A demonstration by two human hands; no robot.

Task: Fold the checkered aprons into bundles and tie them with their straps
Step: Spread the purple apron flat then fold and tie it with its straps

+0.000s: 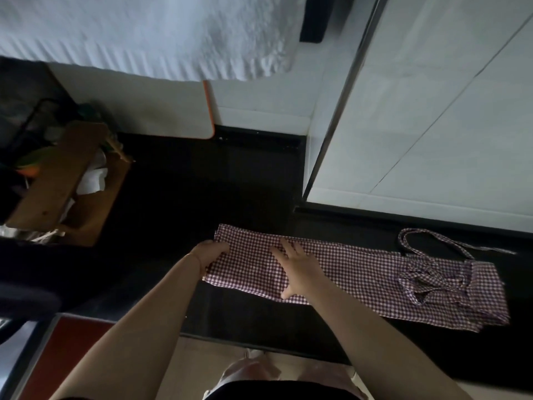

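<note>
The black counter [253,319] carries one checkered apron [360,272], folded into a long narrow band that lies flat along it. The band's long axis runs along the counter, from its left end beside the wooden box [57,180] across to its right end below the white cabinet panel [432,125]. It dips slightly toward the counter's front edge as it goes right.

The cloth looks thin, light and limp. It should crease readily and hold no shape of its own, so I judge it needs pinning flat while an end is lifted. The sensible holds are the corners of the left end, for folding or rolling toward the straps.

The straps [427,281] lie in a loose tangle on the band's right end, with one loop trailing off the cloth toward the cabinet panel.

The right hand [300,269] lies flat on the band, left of its middle, fingers spread and straight, pressing it down. The left hand [210,252] curls round the band's left edge, gripping it.
</note>
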